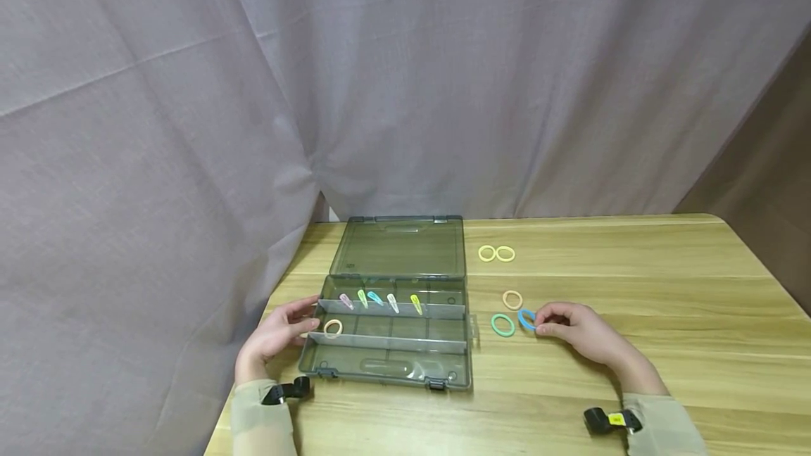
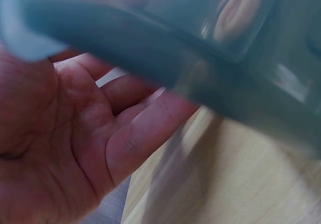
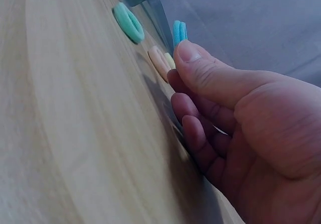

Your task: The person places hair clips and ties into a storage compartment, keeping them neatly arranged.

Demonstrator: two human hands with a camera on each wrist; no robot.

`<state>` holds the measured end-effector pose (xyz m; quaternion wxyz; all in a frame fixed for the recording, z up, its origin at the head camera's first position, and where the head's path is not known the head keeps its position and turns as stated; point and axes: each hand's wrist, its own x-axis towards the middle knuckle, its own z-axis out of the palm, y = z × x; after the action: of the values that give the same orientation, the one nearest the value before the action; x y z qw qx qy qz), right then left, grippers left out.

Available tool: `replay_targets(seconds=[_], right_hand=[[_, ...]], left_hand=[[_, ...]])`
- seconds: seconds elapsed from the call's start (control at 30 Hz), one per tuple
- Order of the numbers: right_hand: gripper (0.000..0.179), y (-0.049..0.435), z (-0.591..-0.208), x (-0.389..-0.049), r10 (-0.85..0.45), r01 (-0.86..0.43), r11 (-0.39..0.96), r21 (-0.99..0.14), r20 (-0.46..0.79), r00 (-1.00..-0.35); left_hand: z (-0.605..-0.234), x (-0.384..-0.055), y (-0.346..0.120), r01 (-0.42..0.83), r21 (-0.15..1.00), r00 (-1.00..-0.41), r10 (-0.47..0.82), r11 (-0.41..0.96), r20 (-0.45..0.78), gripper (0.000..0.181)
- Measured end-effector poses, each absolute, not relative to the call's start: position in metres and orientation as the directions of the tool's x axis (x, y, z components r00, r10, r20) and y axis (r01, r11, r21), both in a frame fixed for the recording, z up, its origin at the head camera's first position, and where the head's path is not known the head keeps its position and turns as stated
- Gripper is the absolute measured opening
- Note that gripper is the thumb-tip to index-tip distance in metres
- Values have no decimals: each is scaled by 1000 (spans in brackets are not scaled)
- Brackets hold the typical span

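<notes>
Blue ring [image 3: 177, 32] between thumb and fingers, our right hand [image 1: 583, 333] is pinching it by the right side, so the loop is pointing left, towards the box [image 1: 405, 329], with the green ring [image 3: 122, 25] lying between. Of our 2, the left hand [image 1: 275, 333] is resting nearer the box, its fairly straight fingers touching that left side.

A tan wooden table [image 1: 633, 269] holds an open see-through grey plastic box [image 1: 415, 328], two yellow rings [image 1: 496, 253], a peach ring [image 1: 512, 309] and a green ring [image 1: 493, 324].
</notes>
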<state>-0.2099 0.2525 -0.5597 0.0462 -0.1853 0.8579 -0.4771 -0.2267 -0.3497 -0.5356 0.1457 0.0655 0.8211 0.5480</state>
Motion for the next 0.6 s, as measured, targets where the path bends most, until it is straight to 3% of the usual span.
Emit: replay_targets(seconds=[0.6], right_hand=[[7,235,-559,-211,-397,-393,393,-832,232,-888]], left_hand=[[-535,-226,-349,-61,920,-950,259,387,-173,67]])
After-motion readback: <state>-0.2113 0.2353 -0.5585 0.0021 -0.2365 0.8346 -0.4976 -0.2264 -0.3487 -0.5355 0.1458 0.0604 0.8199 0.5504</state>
